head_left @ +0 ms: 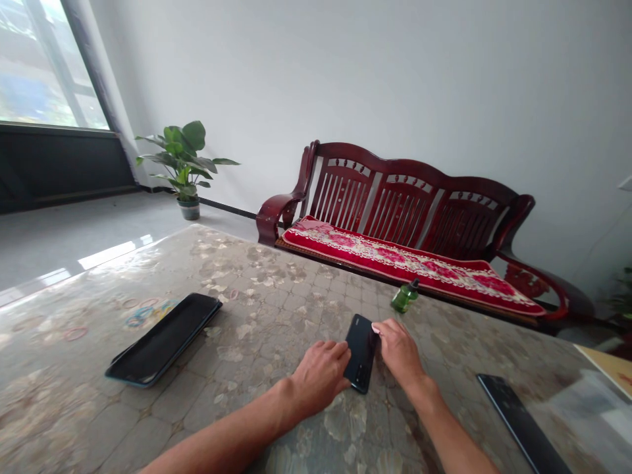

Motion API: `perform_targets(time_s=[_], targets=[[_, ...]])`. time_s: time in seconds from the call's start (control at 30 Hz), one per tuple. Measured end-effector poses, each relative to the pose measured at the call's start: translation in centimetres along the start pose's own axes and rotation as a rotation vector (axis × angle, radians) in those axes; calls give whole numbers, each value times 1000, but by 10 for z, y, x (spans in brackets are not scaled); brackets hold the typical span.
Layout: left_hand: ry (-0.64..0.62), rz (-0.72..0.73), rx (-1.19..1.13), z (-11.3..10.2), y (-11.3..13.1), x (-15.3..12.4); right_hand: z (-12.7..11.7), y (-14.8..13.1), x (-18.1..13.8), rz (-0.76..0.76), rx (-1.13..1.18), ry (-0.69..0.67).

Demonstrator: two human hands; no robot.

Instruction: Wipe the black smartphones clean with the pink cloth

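Note:
A dark smartphone (359,354) lies on the patterned tabletop with its back up, its camera lenses at the end nearer me. My left hand (320,375) grips its left edge, fingers bent against the side and the thumb near the lower corner. At the upper right edge of the phone is my right hand (395,349), thumb and fingers pinched together. Something small and pale shows at those fingertips, too small to name. Just beyond the right hand stands a green bottle (405,296) with a dark cap.
A black tray-like case (165,339) lies at left, beside coloured rubber bands (143,315). A long dark flat object (523,424) and a clear plastic item (587,408) lie at right. Past the table (237,395) stand a wooden bench (395,204) and a potted plant (185,161).

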State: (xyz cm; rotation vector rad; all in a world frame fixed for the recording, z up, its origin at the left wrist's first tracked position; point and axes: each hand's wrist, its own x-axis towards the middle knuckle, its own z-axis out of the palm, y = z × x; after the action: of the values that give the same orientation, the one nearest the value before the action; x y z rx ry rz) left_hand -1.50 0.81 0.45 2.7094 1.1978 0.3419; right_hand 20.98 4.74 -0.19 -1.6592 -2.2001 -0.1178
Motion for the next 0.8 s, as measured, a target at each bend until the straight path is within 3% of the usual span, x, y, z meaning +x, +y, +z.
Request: perform_targets(time_s=[0.23, 0.47, 0.67, 0.8], targets=[[-3, 6, 6, -1, 1, 0, -7, -16, -16, -81, 42, -52], [-17, -2, -1, -3, 1, 0, -7, -14, -2, 12, 32, -13], [-22, -20, -13, -2, 2, -1, -14, -34, -25, -101, 103, -87], [-18, -15, -6, -1, 2, 0, -12, -29, -18, -80, 114, -83]])
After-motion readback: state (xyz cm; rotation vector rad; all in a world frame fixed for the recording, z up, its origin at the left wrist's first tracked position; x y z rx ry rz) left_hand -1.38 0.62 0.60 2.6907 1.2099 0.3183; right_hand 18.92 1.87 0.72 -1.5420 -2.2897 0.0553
